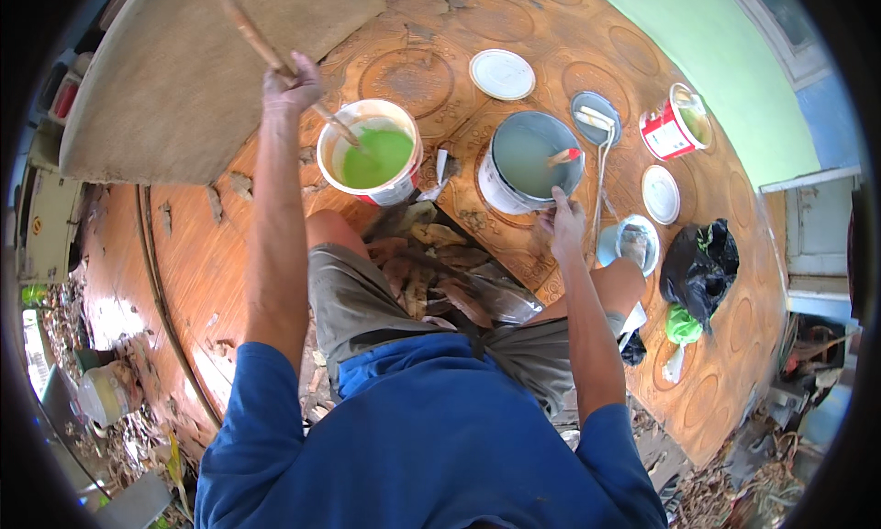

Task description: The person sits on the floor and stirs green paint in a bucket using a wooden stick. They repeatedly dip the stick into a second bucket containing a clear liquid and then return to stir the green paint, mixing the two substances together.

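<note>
1. Your left hand (pixel 292 87) grips a wooden stick (pixel 275 59) dipping into the green-paint bucket (pixel 369 153) on the patterned floor (pixel 220 272).
2. Your right hand (pixel 562 222) clasps the rim of the pale-paint bucket (pixel 530 160), just beside it.
3. Three buckets counting the red-labelled bucket (pixel 674 123) near the wall edge; three loose lids (pixel 502 74); open floor lies leftward.
</note>
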